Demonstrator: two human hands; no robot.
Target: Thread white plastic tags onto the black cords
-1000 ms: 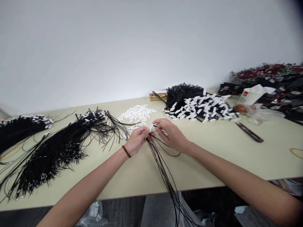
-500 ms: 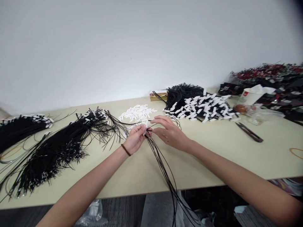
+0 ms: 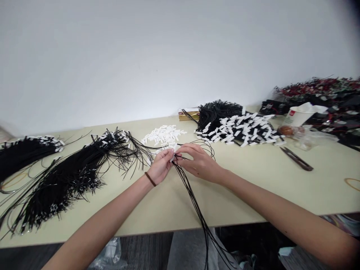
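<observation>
My left hand is closed on a white plastic connector at the middle of the table. Several thin black wires run from it down over the table's front edge. My right hand meets it from the right, fingers bent and pinched on a black wire close to the connector. The exact fingertip contact is small and partly covered. Just behind the hands lies a heap of loose white connectors.
At left lie bundles of black wires with silvery ends. Behind right is a pile of wires with white connectors, near a gold box. Farther right are thread snips, a paper cup and a plastic bag.
My right hand has shifted slightly left and its fingers have closed in toward the connector. My left hand keeps its hold with little movement.
</observation>
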